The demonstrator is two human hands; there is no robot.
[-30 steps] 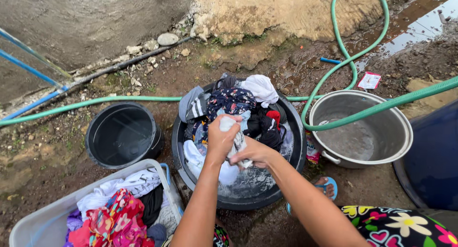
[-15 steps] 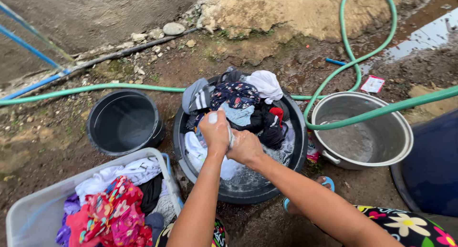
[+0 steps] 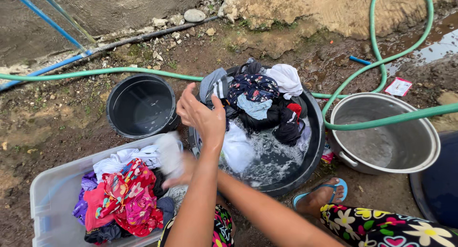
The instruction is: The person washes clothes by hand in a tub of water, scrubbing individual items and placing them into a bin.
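Observation:
My left hand [image 3: 200,114] is raised over the left rim of a black basin [image 3: 313,151], fingers spread and holding nothing. The basin contains soapy water and a heap of dark, blue and white clothes [image 3: 260,99]. My right hand [image 3: 181,174] crosses under my left forearm and grips a blurred white cloth [image 3: 169,154] over the corner of a white plastic tub [image 3: 47,192]. That tub holds wrung clothes, among them a red and pink floral piece [image 3: 129,199]. Much of my right hand is hidden by the left arm.
An empty black bucket [image 3: 140,106] stands left of the basin. A metal pot [image 3: 386,142] with a green hose [image 3: 119,71] in it sits at the right, beside a blue barrel [image 3: 439,190]. My foot in a blue sandal [image 3: 322,198] rests on wet, muddy ground.
Both hands were rubbing a white cloth together over the basin. Now my left hand has let go and lifted open, and my right hand has swung the cloth left to the white tub.

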